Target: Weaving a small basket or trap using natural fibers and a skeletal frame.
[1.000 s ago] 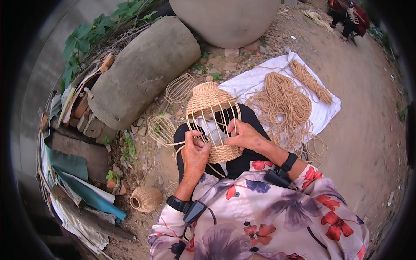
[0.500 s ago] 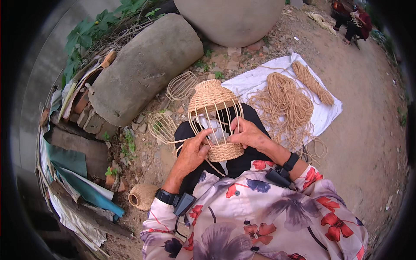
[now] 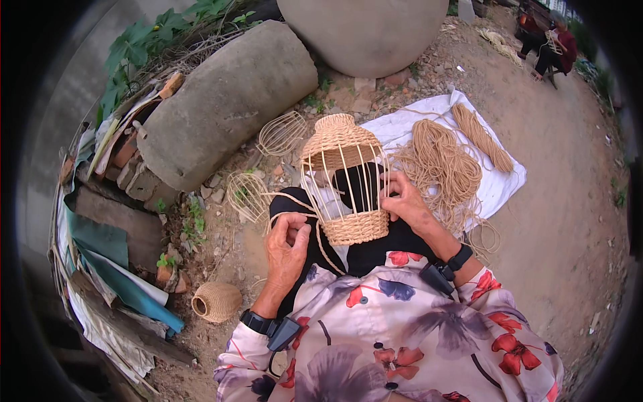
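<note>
A half-woven basket [image 3: 353,226] stands upright over my lap. Its neck and shoulder and its bottom band are woven of tan cord, with bare pale ribs between. My right hand [image 3: 405,204] grips the basket's right side, fingers around the outer ribs just above the bottom band. Left of the basket, my left hand [image 3: 288,248] is closed, its curled fingertips at a loose tan cord [image 3: 329,253] that runs to the basket's left side. The fingers partly hide that cord.
Two bare rib frames [image 3: 248,195] and a small woven basket [image 3: 217,301] lie on the ground at left. Tangled cord [image 3: 435,161] and a cord hank [image 3: 481,137] rest on a white sheet [image 3: 499,184]. A concrete cylinder [image 3: 228,100] lies beyond. Another person [image 3: 562,47] sits far right.
My left hand has come off the basket, moving left and down beside the cord. The basket has shifted slightly right, and my right hand has moved from between the ribs to its right side.
</note>
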Demonstrator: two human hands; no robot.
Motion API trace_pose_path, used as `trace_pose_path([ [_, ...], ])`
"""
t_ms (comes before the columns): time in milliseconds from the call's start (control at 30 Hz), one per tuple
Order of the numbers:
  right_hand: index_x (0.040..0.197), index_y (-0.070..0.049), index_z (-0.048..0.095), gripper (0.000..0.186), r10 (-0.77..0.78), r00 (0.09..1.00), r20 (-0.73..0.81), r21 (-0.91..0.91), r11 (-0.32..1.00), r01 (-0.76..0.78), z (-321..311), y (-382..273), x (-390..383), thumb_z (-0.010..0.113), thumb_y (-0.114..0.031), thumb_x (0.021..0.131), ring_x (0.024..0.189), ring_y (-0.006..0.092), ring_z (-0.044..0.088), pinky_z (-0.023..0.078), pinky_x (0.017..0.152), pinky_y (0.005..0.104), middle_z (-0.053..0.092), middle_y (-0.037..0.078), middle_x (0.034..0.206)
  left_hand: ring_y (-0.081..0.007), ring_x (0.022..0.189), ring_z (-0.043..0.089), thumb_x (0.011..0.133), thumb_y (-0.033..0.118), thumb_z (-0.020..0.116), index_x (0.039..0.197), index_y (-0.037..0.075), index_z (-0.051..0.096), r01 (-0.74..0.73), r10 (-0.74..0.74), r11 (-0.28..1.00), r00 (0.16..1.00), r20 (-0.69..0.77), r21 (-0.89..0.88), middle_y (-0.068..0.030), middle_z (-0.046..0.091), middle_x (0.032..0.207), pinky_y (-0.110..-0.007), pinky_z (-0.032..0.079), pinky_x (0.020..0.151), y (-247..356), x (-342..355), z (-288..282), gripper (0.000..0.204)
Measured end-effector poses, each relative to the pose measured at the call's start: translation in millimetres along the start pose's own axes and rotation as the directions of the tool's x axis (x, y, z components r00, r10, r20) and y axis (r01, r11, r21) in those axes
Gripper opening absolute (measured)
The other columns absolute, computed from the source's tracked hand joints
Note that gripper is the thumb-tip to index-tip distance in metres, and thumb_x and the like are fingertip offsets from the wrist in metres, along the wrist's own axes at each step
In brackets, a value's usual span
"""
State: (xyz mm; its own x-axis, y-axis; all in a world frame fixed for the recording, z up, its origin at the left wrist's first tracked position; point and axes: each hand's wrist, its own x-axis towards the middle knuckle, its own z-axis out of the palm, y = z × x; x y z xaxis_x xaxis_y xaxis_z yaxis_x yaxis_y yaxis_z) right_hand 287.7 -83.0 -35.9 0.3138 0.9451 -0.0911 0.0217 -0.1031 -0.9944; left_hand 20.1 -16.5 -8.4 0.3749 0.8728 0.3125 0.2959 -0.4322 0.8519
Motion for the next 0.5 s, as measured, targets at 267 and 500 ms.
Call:
trace_pose_path([
  [267,0.138,-0.003,0.041,0.065,-0.007,0.977,0.213,0.248,0.968,-0.047,-46.9,20.5,5.8,0.070,-0.022,0.084,0.070,0.0113,0.060,0.048,0.057,0.0226,0.060,0.006,0.097,-0.0119,0.079,0.058,0.091,0.021,0.066,0.129,0.005,0.053,0.539,-0.458,0.788,0.836,0.301,-0.297,-0.0069,0.059,0.107,-0.024,0.053,0.060,-4.2,4.8,8.2,0.044],
  [500,0.129,-0.004,0.053,0.050,0.111,0.982,0.156,-0.030,0.994,-0.108,-68.0,19.1,3.7,0.069,-0.019,0.084,0.075,0.0111,0.060,0.049,0.061,0.0242,0.063,0.004,0.093,-0.0116,0.080,0.058,0.088,0.029,0.071,0.123,0.005,0.056,0.625,-0.374,0.656,0.757,0.536,-0.423,-0.0037,0.059,0.101,-0.024,0.051,0.062,9.7,25.5,32.7,0.045],
])
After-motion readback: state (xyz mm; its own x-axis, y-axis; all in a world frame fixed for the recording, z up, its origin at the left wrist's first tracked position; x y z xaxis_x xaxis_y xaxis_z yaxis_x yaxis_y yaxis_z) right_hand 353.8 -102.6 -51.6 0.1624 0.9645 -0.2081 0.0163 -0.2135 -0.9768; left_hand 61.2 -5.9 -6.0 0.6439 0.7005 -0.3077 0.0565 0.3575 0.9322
